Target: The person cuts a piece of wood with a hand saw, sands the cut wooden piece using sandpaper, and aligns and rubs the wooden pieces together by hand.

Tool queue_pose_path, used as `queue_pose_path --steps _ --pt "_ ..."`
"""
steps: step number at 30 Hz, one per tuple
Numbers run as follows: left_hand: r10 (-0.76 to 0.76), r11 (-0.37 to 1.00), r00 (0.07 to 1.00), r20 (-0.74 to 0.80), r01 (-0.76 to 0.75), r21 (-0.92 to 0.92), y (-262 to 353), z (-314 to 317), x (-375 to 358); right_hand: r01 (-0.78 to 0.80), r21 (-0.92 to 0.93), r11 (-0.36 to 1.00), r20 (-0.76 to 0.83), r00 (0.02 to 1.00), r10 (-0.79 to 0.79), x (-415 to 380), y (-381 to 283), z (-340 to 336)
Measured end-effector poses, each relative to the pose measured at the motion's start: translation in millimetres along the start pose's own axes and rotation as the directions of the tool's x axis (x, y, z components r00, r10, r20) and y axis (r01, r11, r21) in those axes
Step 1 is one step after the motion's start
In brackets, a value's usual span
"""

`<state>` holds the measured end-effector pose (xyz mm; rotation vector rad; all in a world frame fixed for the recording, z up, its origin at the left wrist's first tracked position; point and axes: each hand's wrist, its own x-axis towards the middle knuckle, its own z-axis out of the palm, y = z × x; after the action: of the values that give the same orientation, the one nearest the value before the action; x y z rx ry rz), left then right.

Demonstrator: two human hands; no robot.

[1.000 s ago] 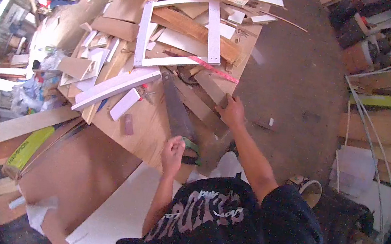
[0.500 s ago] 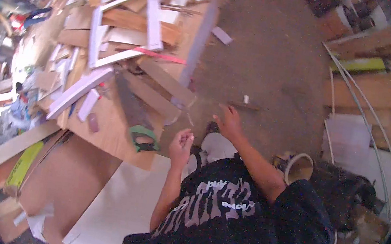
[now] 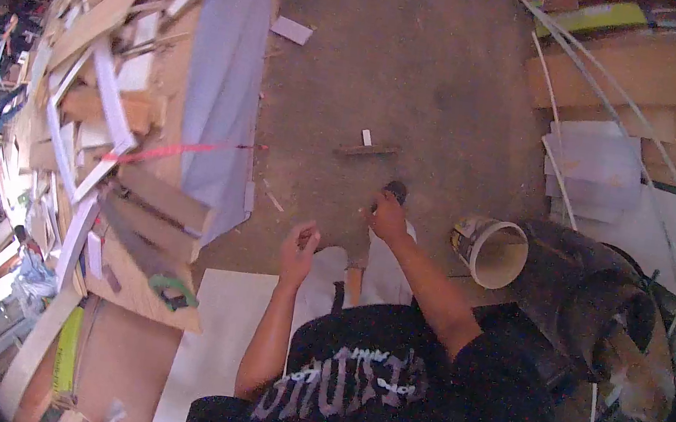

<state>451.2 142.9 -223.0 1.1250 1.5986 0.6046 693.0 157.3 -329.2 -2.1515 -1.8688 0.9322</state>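
Note:
My left hand [image 3: 300, 248] is raised in front of my body, fingers curled together; whether anything small is between them does not show. My right hand [image 3: 388, 217] hangs over my right leg, its fingers bent downward beside a dark shoe [image 3: 395, 190]; the fingertips are unclear. On the brown floor [image 3: 455, 82] ahead lies a thin wooden strip [image 3: 366, 150] with a small white block [image 3: 366, 137] by it. A handsaw with a green handle [image 3: 173, 293] rests on the wooden board [image 3: 134, 287] to my left.
Wood offcuts [image 3: 100, 85] are heaped at the left, with a red strip [image 3: 185, 150] hanging off them. A white bucket [image 3: 500, 254] lies tipped at the right, next to dark sacking [image 3: 558, 272]. Long thin rods [image 3: 611, 114] lean against boards at the right.
The view has swung right, so the wood pile and saw now sit farther left. A dark shoe shows ahead of my right hand, whose fingers have bent downward.

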Motion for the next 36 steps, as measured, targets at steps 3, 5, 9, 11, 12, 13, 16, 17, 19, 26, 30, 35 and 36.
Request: queue_pose_path --steps 3,5,9,11,12,13,16,17,19,26,30,35,36 --pt "-0.081 0.996 0.996 0.045 0.079 0.032 -48.9 48.4 58.9 0.002 0.121 0.993 0.103 0.995 -0.014 47.5 46.8 14.8" --pt "-0.099 0.993 0.994 0.05 0.095 0.073 -90.6 90.2 102.5 -0.16 0.056 0.985 0.246 0.959 0.142 98.2 101.3 63.2" --pt "-0.41 0.912 0.906 0.099 0.408 0.044 -204.9 184.5 199.0 -0.186 -0.06 0.981 0.329 0.924 0.196 160.7 199.4 114.2" --pt "-0.397 0.9 0.895 0.204 0.335 0.279 -270.8 219.9 251.8 -0.189 -0.101 0.977 0.375 0.902 0.213 199.4 245.0 140.7" --pt "-0.382 0.906 0.861 0.336 0.276 0.321 -324.5 234.9 274.7 -0.195 -0.113 0.974 0.4 0.889 0.224 216.6 272.1 155.1" --pt "-0.367 0.861 0.888 0.278 0.21 0.464 -330.0 257.0 305.1 -0.15 -0.186 0.971 0.327 0.922 0.206 234.0 282.8 165.7" --pt "-0.262 0.711 0.877 0.403 -0.107 0.695 -365.6 310.7 385.4 -0.148 -0.171 0.974 0.052 0.986 0.158 271.1 353.0 256.4" --pt "-0.03 0.485 0.931 0.363 -0.304 0.82 -391.0 323.4 385.9 -0.079 -0.232 0.97 -0.046 0.996 0.07 268.7 347.5 260.4" --pt "0.2 0.193 0.901 0.386 -0.422 0.886 -398.6 346.0 388.5 -0.021 -0.298 0.954 -0.128 0.992 -0.018 290.9 348.1 254.6" --pt "-0.116 0.54 0.849 0.516 -0.383 0.75 -360.8 378.4 368.6 0.043 -0.407 0.913 -0.016 0.998 -0.054 332.7 403.0 288.2" --pt "-0.146 0.306 0.724 0.674 -0.615 0.727 -419.7 328.6 277.2 -0.056 -0.234 0.971 0.162 0.982 0.095 279.8 374.9 255.8" --pt "0.182 0.295 0.613 0.769 -0.78 0.552 -405.4 274.4 267.5 -0.294 0.202 0.934 -0.032 0.951 0.306 184.5 282.2 128.8" --pt "0.037 0.201 0.653 0.756 -0.746 0.635 -373.6 259.4 279.2 -0.344 0.241 0.908 0.099 0.939 0.33 164.9 281.1 123.6"
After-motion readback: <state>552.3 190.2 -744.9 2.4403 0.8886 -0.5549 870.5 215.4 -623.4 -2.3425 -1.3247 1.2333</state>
